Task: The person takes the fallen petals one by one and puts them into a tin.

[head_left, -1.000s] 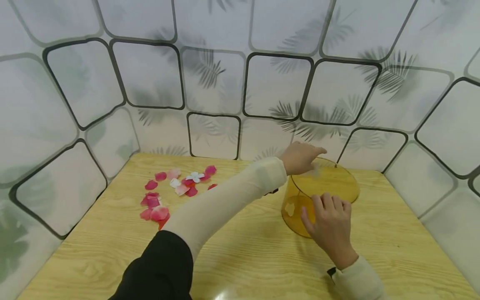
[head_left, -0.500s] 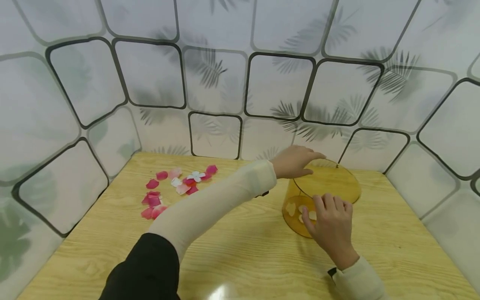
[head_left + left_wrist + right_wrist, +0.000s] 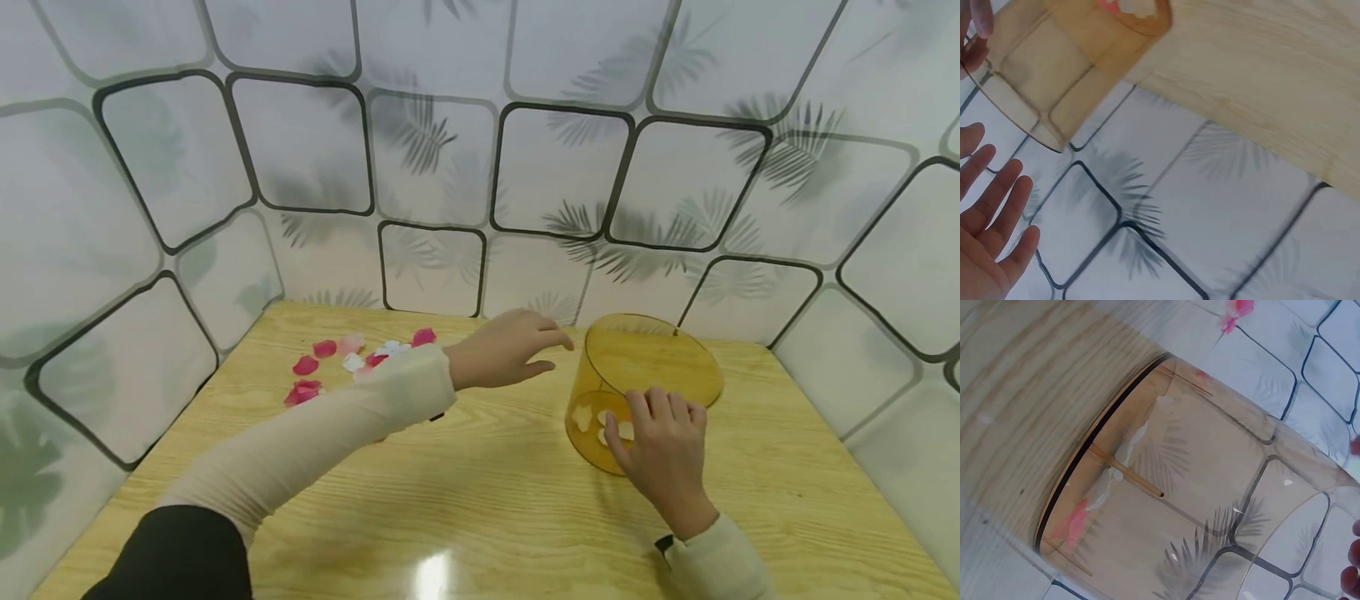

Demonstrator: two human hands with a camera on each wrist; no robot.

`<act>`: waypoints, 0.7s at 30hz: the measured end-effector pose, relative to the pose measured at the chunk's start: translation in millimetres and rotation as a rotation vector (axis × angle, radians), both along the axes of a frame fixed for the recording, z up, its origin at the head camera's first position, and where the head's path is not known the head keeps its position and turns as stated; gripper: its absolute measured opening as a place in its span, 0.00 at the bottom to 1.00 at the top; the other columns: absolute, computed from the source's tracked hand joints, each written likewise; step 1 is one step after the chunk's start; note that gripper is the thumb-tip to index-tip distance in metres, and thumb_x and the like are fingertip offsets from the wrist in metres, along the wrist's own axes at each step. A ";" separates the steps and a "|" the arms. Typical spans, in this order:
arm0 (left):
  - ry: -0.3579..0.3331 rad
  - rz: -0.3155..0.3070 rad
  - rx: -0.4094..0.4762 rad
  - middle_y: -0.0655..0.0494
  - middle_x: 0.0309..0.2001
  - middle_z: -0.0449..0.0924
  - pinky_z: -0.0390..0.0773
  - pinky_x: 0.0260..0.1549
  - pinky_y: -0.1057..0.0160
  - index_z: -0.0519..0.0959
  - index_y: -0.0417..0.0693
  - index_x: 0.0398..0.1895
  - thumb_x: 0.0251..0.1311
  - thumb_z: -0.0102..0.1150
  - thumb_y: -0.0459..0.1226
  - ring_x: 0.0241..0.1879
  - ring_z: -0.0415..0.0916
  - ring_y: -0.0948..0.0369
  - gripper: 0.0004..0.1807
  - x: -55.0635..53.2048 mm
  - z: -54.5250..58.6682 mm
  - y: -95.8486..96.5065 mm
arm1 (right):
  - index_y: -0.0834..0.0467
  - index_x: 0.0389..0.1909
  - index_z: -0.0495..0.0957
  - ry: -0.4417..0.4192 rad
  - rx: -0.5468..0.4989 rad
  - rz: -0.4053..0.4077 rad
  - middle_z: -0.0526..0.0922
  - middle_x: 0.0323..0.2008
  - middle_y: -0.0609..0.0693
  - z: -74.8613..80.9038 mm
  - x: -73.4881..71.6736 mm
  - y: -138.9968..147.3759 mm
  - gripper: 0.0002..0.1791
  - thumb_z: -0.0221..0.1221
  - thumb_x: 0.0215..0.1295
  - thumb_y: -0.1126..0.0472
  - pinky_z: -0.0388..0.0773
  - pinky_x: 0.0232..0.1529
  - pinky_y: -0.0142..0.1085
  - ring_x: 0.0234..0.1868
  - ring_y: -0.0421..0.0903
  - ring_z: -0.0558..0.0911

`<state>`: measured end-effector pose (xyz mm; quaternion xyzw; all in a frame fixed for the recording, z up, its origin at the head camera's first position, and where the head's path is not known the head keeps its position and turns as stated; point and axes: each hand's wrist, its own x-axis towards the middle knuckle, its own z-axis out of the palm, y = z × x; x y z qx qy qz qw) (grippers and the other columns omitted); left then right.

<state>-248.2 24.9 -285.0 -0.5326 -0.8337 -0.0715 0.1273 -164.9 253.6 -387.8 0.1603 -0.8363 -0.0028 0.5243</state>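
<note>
My left hand [image 3: 510,348] is in the air left of a see-through amber round container [image 3: 637,371], its fingers loosely extended and holding nothing. In the left wrist view, the spread fingers [image 3: 1004,206] lie apart from the container's rim. My right hand [image 3: 667,454] grips the near rim, fingers hooked over the edge and thumb down the outside. Inside, near the bottom, lie white petals [image 3: 1129,450] and a pink petal [image 3: 1072,525], seen through the wall in the right wrist view. The container stands on the table, its wide mouth facing up.
Loose pink, red and white petals [image 3: 325,349] lie on the wood-patterned table [image 3: 480,492] at the left, partly hidden behind my left sleeve [image 3: 330,425]. A patterned white wall [image 3: 427,183] bounds the table at the back and sides.
My left hand has drawn back left from over the container's mouth, its fingers now loose. White petals have come into view inside the container. The right hand has stayed on the rim.
</note>
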 end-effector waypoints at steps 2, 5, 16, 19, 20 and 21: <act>-0.004 0.012 -0.006 0.56 0.50 0.80 0.71 0.57 0.59 0.77 0.51 0.52 0.62 0.58 0.41 0.52 0.76 0.59 0.15 1.8 -5.4 -16.5 | 0.64 0.28 0.74 -0.001 -0.003 0.000 0.72 0.23 0.58 0.2 0.2 -0.4 0.23 0.45 0.63 0.47 0.63 0.30 0.52 0.24 0.58 0.70; -0.023 0.043 -0.045 0.55 0.49 0.80 0.73 0.55 0.59 0.77 0.51 0.51 0.61 0.60 0.39 0.50 0.77 0.58 0.15 3.5 -17.6 -41.6 | 0.64 0.28 0.74 0.004 -0.009 0.005 0.72 0.23 0.58 0.8 0.4 -0.7 0.24 0.44 0.64 0.46 0.63 0.30 0.52 0.24 0.58 0.70; -0.141 0.183 -0.153 0.50 0.48 0.81 0.77 0.50 0.56 0.79 0.44 0.49 0.55 0.64 0.37 0.48 0.78 0.54 0.17 -2.9 -82.8 -128.6 | 0.63 0.28 0.74 0.011 -0.003 0.009 0.72 0.23 0.58 0.8 -0.2 -0.4 0.23 0.45 0.63 0.46 0.63 0.29 0.52 0.24 0.58 0.69; -0.180 0.254 -0.186 0.50 0.49 0.81 0.77 0.50 0.55 0.78 0.45 0.51 0.55 0.65 0.39 0.48 0.78 0.53 0.19 -4.1 -94.9 -146.2 | 0.64 0.28 0.74 0.013 -0.006 0.012 0.72 0.23 0.58 0.4 -0.6 -0.4 0.22 0.47 0.61 0.47 0.62 0.29 0.52 0.24 0.58 0.69; -0.184 0.272 -0.193 0.50 0.47 0.81 0.78 0.49 0.54 0.78 0.45 0.50 0.54 0.65 0.39 0.47 0.78 0.53 0.19 -5.1 -99.0 -151.1 | 0.64 0.27 0.74 0.011 -0.008 0.013 0.72 0.23 0.58 0.2 -0.7 -0.5 0.21 0.48 0.60 0.48 0.62 0.29 0.52 0.24 0.58 0.69; -0.185 0.288 -0.198 0.51 0.46 0.81 0.78 0.49 0.55 0.78 0.45 0.49 0.54 0.65 0.39 0.46 0.78 0.54 0.18 -6.0 -102.7 -155.6 | 0.64 0.27 0.74 0.011 -0.010 0.013 0.72 0.23 0.58 0.0 -0.8 -0.6 0.21 0.48 0.60 0.48 0.62 0.29 0.52 0.24 0.58 0.69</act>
